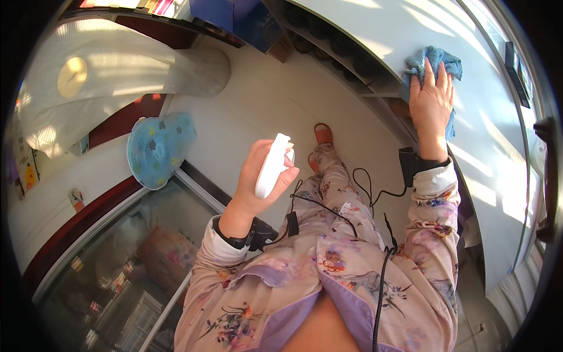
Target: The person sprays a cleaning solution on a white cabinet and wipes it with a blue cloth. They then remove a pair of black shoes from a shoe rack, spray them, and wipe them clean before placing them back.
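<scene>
In my left hand [250, 185], near the middle of the view, is a white plastic object [272, 167], maybe the head of a spray bottle; my fingers wrap around it, and its lower part is hidden. My right hand [431, 103] lies flat with spread fingers on a crumpled blue cloth [433, 57]. The cloth rests on a white countertop [479, 167] at the right, and part of it hangs by the counter's near edge. Bands of sunlight fall across the white surface.
Shelves with dark round items [334, 44] sit under the counter. A floor-standing air conditioner [118, 66] and a blue patterned fan cover [154, 149] stand at the left, beside a glass-topped cabinet [132, 246]. Black cords [325, 204] hang between my arms. A dark box [518, 75] lies by the window.
</scene>
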Demonstrator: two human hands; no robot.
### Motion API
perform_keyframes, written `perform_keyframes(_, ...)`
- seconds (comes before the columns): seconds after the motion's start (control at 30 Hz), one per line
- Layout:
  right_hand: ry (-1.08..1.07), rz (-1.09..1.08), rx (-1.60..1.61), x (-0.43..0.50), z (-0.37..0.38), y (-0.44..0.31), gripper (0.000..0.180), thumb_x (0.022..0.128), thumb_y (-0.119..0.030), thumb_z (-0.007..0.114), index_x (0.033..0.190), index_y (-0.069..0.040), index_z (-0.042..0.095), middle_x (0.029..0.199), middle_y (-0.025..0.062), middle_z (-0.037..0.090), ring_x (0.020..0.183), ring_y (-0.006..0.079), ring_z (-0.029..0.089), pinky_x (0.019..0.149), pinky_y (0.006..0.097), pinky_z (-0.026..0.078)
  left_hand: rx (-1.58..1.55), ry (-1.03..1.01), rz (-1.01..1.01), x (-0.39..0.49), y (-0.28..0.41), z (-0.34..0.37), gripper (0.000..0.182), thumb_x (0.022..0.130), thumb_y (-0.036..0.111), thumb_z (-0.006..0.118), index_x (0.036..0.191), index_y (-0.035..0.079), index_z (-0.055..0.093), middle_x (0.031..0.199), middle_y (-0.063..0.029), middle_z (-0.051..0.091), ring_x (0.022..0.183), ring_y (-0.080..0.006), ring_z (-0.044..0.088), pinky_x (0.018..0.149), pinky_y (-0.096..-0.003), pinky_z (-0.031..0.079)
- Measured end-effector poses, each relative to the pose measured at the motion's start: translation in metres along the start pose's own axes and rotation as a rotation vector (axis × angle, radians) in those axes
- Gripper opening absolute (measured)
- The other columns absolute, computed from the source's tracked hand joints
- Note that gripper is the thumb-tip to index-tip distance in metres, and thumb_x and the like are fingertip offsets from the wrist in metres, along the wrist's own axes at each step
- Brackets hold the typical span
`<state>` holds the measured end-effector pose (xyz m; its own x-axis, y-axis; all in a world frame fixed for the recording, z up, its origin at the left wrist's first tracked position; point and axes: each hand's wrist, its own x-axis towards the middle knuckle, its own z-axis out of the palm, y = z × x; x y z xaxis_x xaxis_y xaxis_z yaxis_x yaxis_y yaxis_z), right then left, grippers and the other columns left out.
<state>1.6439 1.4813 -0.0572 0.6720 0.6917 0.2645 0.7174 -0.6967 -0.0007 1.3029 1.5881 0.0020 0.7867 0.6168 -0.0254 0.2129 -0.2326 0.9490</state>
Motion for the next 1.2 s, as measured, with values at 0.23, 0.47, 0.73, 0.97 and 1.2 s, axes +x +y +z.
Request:
perform_keyframes(0.23,0.19,-0.112,0.213,0.036,0.003,-0.105,0.035,0.079,-0.012,0.063,0.114,-0.011,0.061,0.13,0.0088,0.054,0.118,0.0335,0.051,0.101,0.0443,0.04,0.021,-0.027,0.054,0.055,-0.04,-0.055,0.044,0.074,0.003,0.075,0.113,0.003,0.055,0.104,-0.0108,0.057,0.087,-0.0213,0.06,0.075,-0.0305,0.05)
perform_keyframes(0.47,0.079,-0.225,0.56,0.001,0.019,-0.154,0.041,0.071,-0.001,0.063,0.111,-0.004,0.056,0.119,0.0132,0.055,0.11,0.037,0.049,0.094,0.0453,0.041,0.007,-0.074,0.121,0.082,-0.093,-0.097,0.041,0.076,0.005,0.073,0.114,0.001,0.057,0.104,-0.0115,0.057,0.091,-0.024,0.058,0.079,-0.0319,0.048)
perform_keyframes(0.73,-0.222,0.279,1.08,-0.103,0.061,-0.224,0.04,0.093,-0.042,0.055,0.093,-0.002,0.061,0.094,0.0113,0.058,0.086,0.0257,0.056,0.08,0.0331,0.045,0.045,-0.16,0.221,0.096,-0.197,-0.144,0.042,0.068,0.003,0.076,0.106,0.002,0.057,0.096,-0.0094,0.061,0.092,-0.0272,0.057,0.076,-0.0352,0.051)
perform_keyframes(0.97,-0.131,0.243,0.775,-0.075,0.122,-0.204,0.041,0.079,-0.022,0.073,0.113,-0.003,0.061,0.124,0.0185,0.052,0.112,0.0339,0.051,0.097,0.0401,0.042,0.138,-0.076,0.125,0.102,-0.361,-0.131,0.038,0.074,0.005,0.071,0.107,0.003,0.053,0.102,-0.0148,0.054,0.098,-0.0346,0.052,0.084,-0.0425,0.045)
perform_keyframes(1.2,-0.01,0.19,0.194,0.003,0.136,-0.137,0.094,0.075,-0.032,0.077,0.15,-0.024,0.019,0.14,0.036,0.025,0.12,0.0528,0.042,0.092,0.0486,0.046,-0.046,0.095,-0.056,0.109,-0.515,-0.102,0.042,0.082,0.005,0.066,0.121,0.001,0.05,0.116,-0.0126,0.048,0.107,-0.0261,0.057,0.091,-0.0366,0.046)
